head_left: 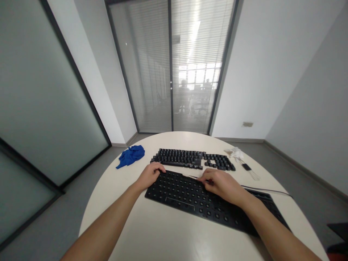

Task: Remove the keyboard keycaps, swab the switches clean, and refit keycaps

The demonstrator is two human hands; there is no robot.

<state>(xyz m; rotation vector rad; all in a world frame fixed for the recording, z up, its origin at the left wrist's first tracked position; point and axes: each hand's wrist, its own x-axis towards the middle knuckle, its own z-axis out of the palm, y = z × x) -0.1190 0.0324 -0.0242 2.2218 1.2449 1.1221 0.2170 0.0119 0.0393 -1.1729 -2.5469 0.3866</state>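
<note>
A black keyboard base with its keycaps off lies at a slant on the table, rows of bare switch posts showing. My left hand is closed on its far left corner, fingers curled over the edge. Over the far edge, near the middle, my right hand pinches a thin pale stick whose tip points left; its exact kind is too small to tell. My right forearm hides part of the base's right side. Just beyond lie the loose black keycaps, laid out in keyboard order.
The round cream table carries a crumpled blue cloth at far left. At far right are crumpled white tissue and a small brush-like tool with a black middle and wire ends. A black cable runs off to the right.
</note>
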